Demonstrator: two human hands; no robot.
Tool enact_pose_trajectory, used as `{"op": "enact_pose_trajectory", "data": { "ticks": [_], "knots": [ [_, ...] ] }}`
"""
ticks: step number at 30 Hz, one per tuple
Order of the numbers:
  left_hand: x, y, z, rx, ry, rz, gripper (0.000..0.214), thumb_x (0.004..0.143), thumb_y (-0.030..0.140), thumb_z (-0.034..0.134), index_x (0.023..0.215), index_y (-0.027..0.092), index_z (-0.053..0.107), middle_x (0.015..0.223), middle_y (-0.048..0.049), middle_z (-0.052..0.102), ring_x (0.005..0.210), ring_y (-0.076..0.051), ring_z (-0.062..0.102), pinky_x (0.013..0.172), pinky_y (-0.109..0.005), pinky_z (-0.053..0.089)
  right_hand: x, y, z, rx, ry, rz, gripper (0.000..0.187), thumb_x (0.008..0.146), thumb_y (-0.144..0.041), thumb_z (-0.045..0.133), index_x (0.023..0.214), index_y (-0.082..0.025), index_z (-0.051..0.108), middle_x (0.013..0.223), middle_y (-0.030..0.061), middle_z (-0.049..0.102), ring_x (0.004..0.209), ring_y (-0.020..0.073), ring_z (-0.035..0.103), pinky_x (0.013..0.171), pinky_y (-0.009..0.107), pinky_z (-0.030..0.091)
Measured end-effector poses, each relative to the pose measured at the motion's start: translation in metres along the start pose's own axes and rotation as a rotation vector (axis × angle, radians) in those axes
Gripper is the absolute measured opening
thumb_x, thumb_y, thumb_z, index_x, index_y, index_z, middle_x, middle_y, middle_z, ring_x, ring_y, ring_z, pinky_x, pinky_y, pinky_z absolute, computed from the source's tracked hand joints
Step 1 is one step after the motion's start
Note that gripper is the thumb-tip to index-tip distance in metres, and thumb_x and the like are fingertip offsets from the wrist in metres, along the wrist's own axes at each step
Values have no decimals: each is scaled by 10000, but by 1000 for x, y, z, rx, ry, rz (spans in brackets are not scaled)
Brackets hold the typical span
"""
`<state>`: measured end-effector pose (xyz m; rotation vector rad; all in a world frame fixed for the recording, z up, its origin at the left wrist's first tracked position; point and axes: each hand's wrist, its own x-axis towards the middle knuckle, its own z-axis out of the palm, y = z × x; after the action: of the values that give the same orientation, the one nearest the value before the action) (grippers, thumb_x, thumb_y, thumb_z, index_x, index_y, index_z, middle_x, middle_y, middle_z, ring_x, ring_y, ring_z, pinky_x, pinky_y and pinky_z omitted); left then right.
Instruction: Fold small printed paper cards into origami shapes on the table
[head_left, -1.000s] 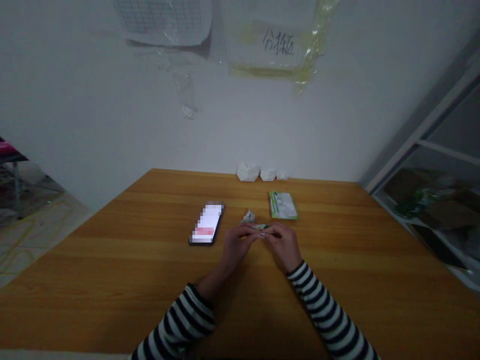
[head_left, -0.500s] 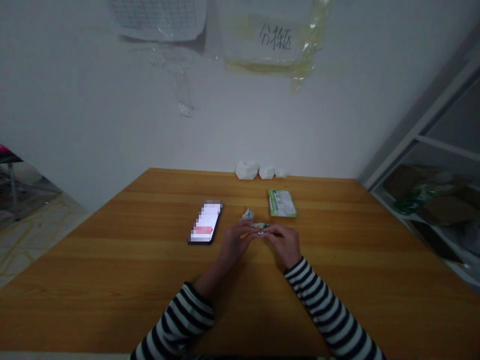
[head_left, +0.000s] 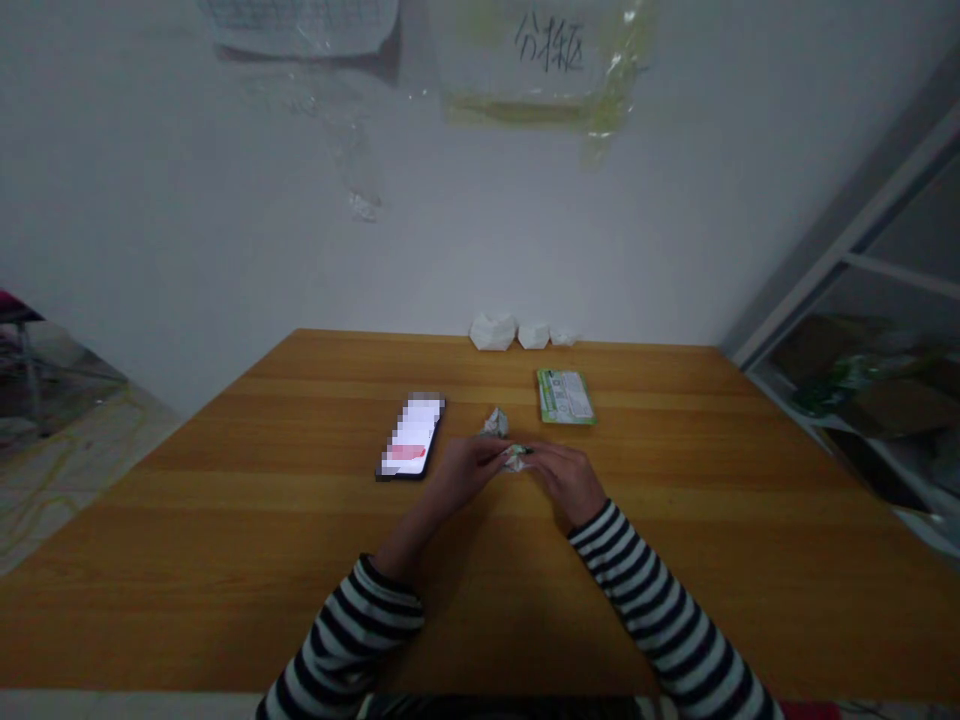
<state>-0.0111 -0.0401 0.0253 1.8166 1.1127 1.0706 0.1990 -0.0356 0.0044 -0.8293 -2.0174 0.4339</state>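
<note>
Between my hands is a small piece of printed paper (head_left: 515, 460), white with green and dark marks, partly covered by fingers. My left hand (head_left: 466, 470) is closed on its left side, thumb and fingers pinching. From the right, my right hand (head_left: 568, 480) pinches the other side. Just behind my left fingers lies a crumpled whitish paper (head_left: 496, 422) on the table. A flat green-and-white printed packet (head_left: 566, 397) rests beyond my right hand.
A phone with a lit, blurred screen (head_left: 412, 437) lies left of my hands on the wooden table (head_left: 262, 470). Several white folded paper shapes (head_left: 493, 332) stand along the wall. Shelving with green and brown items (head_left: 840, 385) is at the right.
The paper between my fingers looks more bunched and my hands have drawn slightly closer together. The whole view has shifted a little; phone and packet stay in place on the table.
</note>
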Motion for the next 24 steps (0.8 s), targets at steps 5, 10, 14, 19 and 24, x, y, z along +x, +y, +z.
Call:
{"op": "enact_pose_trajectory", "data": {
  "ticks": [5,10,14,19,24],
  "knots": [
    [-2,8,-7,192,-143,-2,248,880,216,592,1021,193,795,895,-25,808,740,-211,732,666,-273,558,0,2,0,-6,-63,-40,282,995,-284,494,990,-254,774,1020,84,790,944,225,752,874,381,610],
    [-4,13,-1,400,-102,47,250,886,173,566,967,202,800,799,-50,793,676,-183,697,628,-232,481,1,2,-2,33,-85,25,226,963,-262,550,950,-258,776,1006,81,792,919,231,755,868,388,603],
    [-4,8,3,461,-50,39,253,879,144,554,942,193,794,806,-74,787,695,-198,703,641,-249,483,5,-1,0,232,-58,202,90,870,-290,689,877,-238,763,993,85,792,909,242,754,850,392,599],
    [-3,3,9,391,30,78,284,880,135,549,1036,201,776,880,-83,792,718,-198,713,694,-273,523,10,-3,15,623,104,515,334,742,-307,781,1058,-226,711,1025,69,789,950,221,746,844,360,590],
    [-5,6,21,478,61,61,301,855,99,560,1038,197,779,923,-95,797,752,-212,727,704,-283,531,6,-1,27,718,201,766,246,663,-303,776,874,-177,792,868,78,794,749,207,728,643,296,572]
  ]
}}
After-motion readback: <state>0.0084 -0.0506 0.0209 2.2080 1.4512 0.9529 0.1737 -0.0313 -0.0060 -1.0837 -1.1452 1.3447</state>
